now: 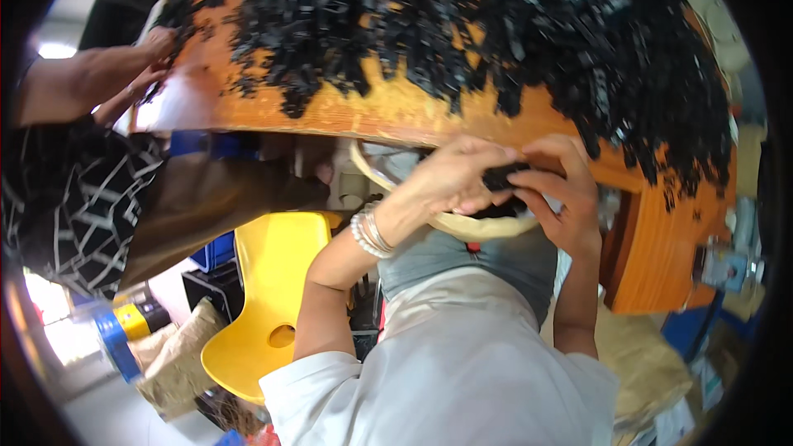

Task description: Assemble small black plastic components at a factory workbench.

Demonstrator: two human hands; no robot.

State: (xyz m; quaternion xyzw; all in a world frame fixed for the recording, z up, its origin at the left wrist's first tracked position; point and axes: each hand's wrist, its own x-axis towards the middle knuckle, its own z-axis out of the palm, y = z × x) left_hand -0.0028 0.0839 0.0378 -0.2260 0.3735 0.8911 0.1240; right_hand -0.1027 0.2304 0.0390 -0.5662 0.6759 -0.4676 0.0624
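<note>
My left hand (pixel 453 175), with a beaded bracelet and bangles at the wrist, is closed at the front edge of the table. My right hand (pixel 568 198) faces it, thumb and fingers pinched together. Between them is a small black piece (pixel 505 175), gripped by the fingertips of both hands; its exact kind is too blurred to make out. Just below the hands, on my lap, sits a round container with a pale rim (pixel 487 227). Dark pieces show inside it, partly hidden by my hands.
A heap of black strip-like pieces (pixel 529 25) covers much of the orange wooden table (pixel 330 120). At the left, another person's hand (pixel 159 43) touches the heap. A yellow chair (pixel 277 281) stands to my left, and a brown paper bag (pixel 640 363) lies at lower right.
</note>
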